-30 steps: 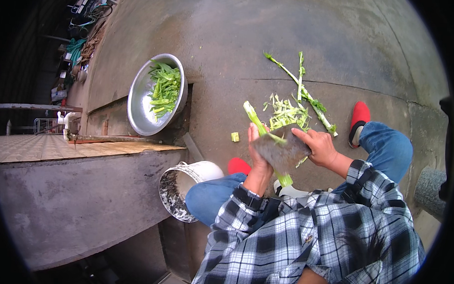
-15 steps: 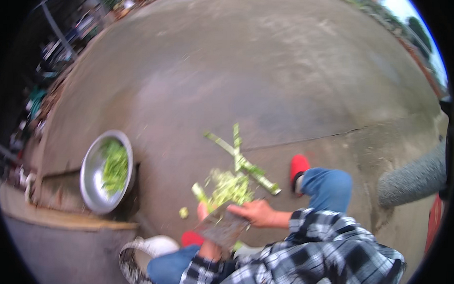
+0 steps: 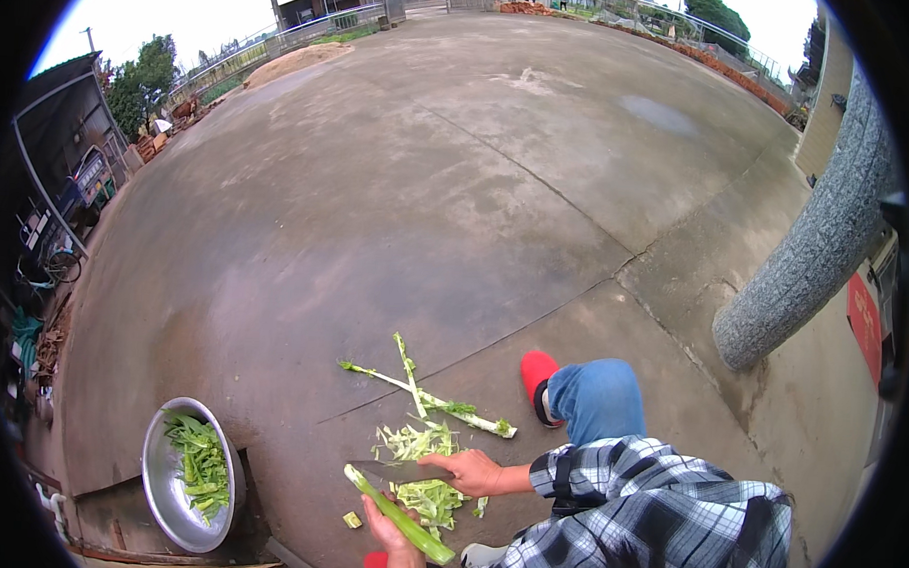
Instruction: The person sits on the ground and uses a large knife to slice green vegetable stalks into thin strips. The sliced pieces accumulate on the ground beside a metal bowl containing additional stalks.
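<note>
A pale green, thick vegetable stalk, like stem lettuce [image 3: 411,530], lies slanted in my left hand [image 3: 394,538], with the fingers wrapped around its underside. My right hand [image 3: 478,473] grips a broad-bladed knife [image 3: 396,471], its blade reaching left against or just behind the stalk's upper end. Pale green peelings [image 3: 429,499] are heaped on the concrete beneath the knife. Just beyond the heap, long leafy-tipped stalks [image 3: 462,411] lie crossed. A small cut chunk [image 3: 352,520] rests left of the peelings.
At the left a metal basin [image 3: 157,494] holds green leafy pieces [image 3: 201,465]. My red shoe [image 3: 537,379] and bent knee [image 3: 599,394] are at the right. A thick grey pillar [image 3: 774,295] stands farther right on the concrete yard [image 3: 457,204].
The view has tilted up, showing more of the yard. The blade, before over my left hand, is now farther out by the stalk's upper end. The stalk now shows clearly in my left hand.
</note>
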Demonstrator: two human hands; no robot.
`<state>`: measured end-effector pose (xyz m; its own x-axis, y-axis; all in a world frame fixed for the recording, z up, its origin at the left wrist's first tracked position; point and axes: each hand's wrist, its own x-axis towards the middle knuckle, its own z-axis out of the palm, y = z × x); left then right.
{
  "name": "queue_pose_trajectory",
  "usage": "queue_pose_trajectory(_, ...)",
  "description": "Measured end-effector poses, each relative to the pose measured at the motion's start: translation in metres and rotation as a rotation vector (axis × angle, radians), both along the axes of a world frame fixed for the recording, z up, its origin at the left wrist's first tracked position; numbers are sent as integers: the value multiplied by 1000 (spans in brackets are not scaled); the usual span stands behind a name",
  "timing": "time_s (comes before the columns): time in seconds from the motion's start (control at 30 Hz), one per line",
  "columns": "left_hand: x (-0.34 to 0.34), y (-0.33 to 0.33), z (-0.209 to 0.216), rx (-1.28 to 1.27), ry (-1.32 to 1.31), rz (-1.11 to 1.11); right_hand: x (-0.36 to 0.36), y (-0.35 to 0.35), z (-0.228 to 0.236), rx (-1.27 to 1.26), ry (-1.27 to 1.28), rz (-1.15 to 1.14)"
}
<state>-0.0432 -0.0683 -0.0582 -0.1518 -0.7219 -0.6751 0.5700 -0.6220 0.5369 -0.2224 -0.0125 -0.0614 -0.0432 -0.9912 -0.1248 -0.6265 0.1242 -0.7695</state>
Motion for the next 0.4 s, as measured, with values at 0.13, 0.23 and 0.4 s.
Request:
queue_pose_trajectory(0.13,2,-2,0,0,1,-43,2,-2,5,-40,-53,-32)
queue_pose_trajectory(0.23,3,-2,-4,-55,31,-105,0,-2,9,-30,-31,-22)
queue_pose_trajectory(0.4,7,0,-5,-30,-39,-153,2,-1,9,-79,-22,-22)
